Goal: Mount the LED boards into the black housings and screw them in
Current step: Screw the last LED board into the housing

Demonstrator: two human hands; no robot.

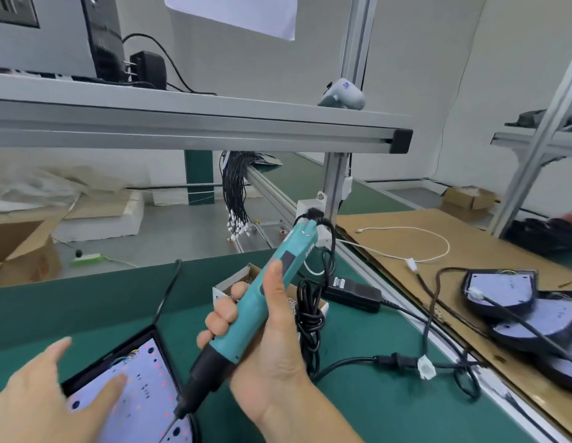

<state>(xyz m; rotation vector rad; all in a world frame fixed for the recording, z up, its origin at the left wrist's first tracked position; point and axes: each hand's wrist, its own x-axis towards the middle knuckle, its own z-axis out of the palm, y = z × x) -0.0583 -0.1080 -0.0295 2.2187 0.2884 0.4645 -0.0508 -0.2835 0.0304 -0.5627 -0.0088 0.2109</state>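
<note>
A white LED board point(144, 394) lies inside a black housing point(118, 353) on the green mat at the bottom left. My left hand point(51, 398) rests over the board's near left part, with its thumb on the board and its fingers straight. My right hand point(262, 343) grips a teal electric screwdriver point(265, 289), tilted so its bit point(169, 428) points down at the board's right edge. A small cardboard box of screws point(233, 282) sits just behind the screwdriver. Assembled housings point(518, 311) are stacked on cardboard at the right.
The screwdriver's black cable point(310, 318) hangs bundled beside my right hand and runs to a power adapter point(355, 294). An aluminium rail point(415, 318) separates the mat from the cardboard sheet point(406, 238). A shelf beam point(195, 129) crosses overhead. A bundle of black wires point(235, 193) hangs behind.
</note>
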